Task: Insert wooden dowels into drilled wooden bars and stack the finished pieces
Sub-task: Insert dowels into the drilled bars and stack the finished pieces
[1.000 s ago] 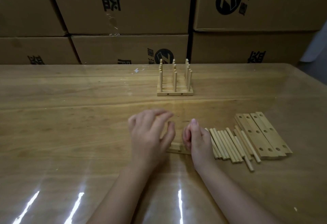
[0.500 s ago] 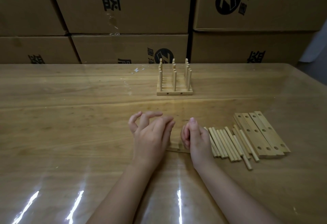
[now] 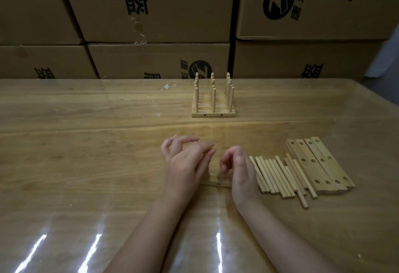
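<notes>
Cartons (image 3: 151,3) back the glossy table (image 3: 86,143); left hand (image 3: 185,162) and right hand (image 3: 239,169) poise over a drilled bar (image 3: 218,183), fingers (image 3: 207,153) curled, whether gripping anything unclear; loose dowels (image 3: 278,175) lie alongside for reach, finished pieces (image 3: 213,100) parked beyond.

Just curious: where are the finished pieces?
In the head view, the finished stack stands centrally, beyond the left hand and right hand, before the cardboard boxes.

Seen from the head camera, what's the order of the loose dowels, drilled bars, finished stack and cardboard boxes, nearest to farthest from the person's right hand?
1. Loose dowels, just right of the right hand.
2. Drilled bars, farther right.
3. Finished stack, far middle of the table.
4. Cardboard boxes, behind the table.
</notes>
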The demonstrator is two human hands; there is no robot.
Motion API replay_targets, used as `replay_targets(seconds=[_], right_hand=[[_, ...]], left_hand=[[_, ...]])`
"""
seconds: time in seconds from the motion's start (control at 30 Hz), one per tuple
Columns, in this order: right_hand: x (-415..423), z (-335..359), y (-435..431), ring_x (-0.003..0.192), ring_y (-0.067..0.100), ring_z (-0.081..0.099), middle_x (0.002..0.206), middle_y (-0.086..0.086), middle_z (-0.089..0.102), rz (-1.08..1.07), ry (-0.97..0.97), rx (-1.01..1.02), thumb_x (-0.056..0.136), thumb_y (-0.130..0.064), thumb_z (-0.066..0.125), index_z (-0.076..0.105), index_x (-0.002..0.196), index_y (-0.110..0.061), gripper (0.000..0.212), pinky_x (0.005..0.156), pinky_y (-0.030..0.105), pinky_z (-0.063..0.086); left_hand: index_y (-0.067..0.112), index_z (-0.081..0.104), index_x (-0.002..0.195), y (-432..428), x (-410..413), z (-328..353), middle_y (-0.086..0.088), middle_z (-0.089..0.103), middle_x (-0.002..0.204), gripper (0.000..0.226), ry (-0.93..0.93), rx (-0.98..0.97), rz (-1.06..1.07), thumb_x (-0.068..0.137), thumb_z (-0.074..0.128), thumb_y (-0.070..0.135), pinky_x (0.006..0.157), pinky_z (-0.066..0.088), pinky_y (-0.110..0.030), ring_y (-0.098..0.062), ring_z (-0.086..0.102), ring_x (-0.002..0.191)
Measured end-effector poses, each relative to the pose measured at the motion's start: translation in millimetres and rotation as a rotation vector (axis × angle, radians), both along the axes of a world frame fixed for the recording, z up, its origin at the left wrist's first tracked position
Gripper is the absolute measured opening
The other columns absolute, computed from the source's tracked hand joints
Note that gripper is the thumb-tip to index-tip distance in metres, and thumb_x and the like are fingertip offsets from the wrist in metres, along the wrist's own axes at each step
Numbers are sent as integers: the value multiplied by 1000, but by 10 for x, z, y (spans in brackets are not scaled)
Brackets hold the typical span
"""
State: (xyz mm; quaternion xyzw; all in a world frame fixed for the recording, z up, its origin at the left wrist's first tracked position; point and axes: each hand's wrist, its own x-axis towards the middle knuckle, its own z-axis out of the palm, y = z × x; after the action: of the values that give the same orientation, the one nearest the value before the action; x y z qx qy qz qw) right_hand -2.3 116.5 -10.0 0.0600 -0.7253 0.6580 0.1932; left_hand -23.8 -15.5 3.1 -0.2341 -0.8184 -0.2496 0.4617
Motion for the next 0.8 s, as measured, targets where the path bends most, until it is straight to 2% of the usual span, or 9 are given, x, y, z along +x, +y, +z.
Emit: replay_targets(seconds=[0.1, 0.17, 0.27, 0.33, 0.4, 0.47, 0.53, 0.7, 0.8], right_hand=[[8, 23, -3, 67, 12, 54, 69, -7, 55, -21, 18, 0, 83, -68, 29, 52, 76, -28, 47, 67, 33, 45], [6, 29, 11, 70, 9, 55, 70, -8, 56, -43, 12, -37, 83, -64, 30, 53, 79, -26, 45, 69, 25, 46], [1, 37, 35, 69, 6, 53, 69, -9, 54, -76, 29, -96, 83, -59, 30, 53, 82, -19, 47, 66, 12, 42], [8, 48, 29, 69, 6, 53, 70, -5, 53, -81, 39, -100, 83, -58, 30, 53, 82, -17, 47, 66, 12, 42], [18, 56, 21, 69, 7, 53, 72, -1, 54, -77, 40, -91, 83, -58, 30, 53, 83, -15, 48, 66, 13, 43], [25, 65, 14, 70, 8, 53, 73, 1, 54, -77, 33, -94, 82, -58, 30, 53, 83, -14, 50, 66, 12, 42], [32, 72, 10, 71, 7, 53, 73, -2, 54, -99, 46, -112, 82, -56, 32, 53, 83, -14, 48, 67, 11, 42], [64, 83, 18, 63, -2, 47, 72, -19, 54, -210, 166, -68, 89, -42, 37, 49, 83, -27, 20, 57, 7, 37], [65, 71, 14, 50, 0, 40, 61, -14, 50, -156, 132, -13, 89, -44, 38, 49, 77, -26, 25, 46, 11, 31]], left_hand=[[25, 58, 115, -67, -15, 20, 4, 68, 109, 28, -70, 39, -82, 92, 52, 40, 94, 31, -36, -16, 51, 110], [31, 48, 127, -156, -14, 74, 0, 61, 122, 37, -240, 224, -200, 93, 45, 47, 96, 36, -30, -16, 51, 113], [42, 51, 118, -408, -17, 131, 6, 61, 116, 40, -627, 522, -331, 82, 45, 58, 81, 46, -19, -10, 59, 103], [43, 54, 116, -649, -43, 141, 10, 62, 112, 52, -1012, 459, -342, 70, 57, 68, 74, 47, -14, -8, 61, 100], [37, 57, 118, -802, -67, 133, 10, 58, 116, 63, -1270, 177, -312, 63, 75, 63, 81, 46, -16, -9, 55, 108], [29, 63, 114, -809, -76, 134, 2, 54, 121, 48, -1295, -47, -289, 70, 81, 40, 96, 42, -24, -13, 48, 115], [21, 68, 110, -762, -73, 150, -5, 54, 119, 33, -1240, -95, -294, 78, 77, 21, 97, 40, -24, -18, 49, 113], [18, 71, 107, -890, -138, 129, -13, 58, 106, 28, -1131, -42, -151, 80, 75, 13, 92, 38, -26, -26, 52, 103], [10, 70, 107, -983, -258, 28, -10, 56, 99, 28, -1006, 16, 91, 80, 75, 16, 97, 39, -36, -29, 53, 101]])
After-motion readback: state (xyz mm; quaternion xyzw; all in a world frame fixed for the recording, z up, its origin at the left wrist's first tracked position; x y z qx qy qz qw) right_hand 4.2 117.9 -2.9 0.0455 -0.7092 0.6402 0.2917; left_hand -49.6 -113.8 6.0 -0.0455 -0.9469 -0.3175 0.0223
